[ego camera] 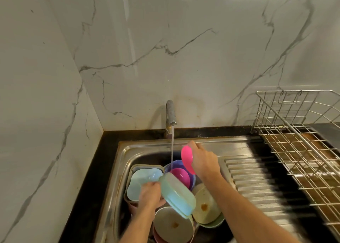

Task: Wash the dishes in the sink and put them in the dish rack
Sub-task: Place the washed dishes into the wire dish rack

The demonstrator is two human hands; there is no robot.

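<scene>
My left hand [150,195] grips a pale green and blue dish [177,195], tilted on edge over the steel sink [127,150]. My right hand [202,160] holds a bright pink bowl [186,158] up to the right of the water stream running from the tap [170,114]. Below lie a purple bowl [175,164] with a magenta bowl [181,176] inside it, a light blue dish [139,184], and two cream bowls [173,226] [206,206] with brown stains. The wire dish rack [301,141] stands at the right with nothing in it.
A ribbed steel drainboard [261,185] lies between the sink and the rack. Black countertop [86,196] borders the sink on the left and back. Marble-patterned walls [165,49] close in behind and at the left.
</scene>
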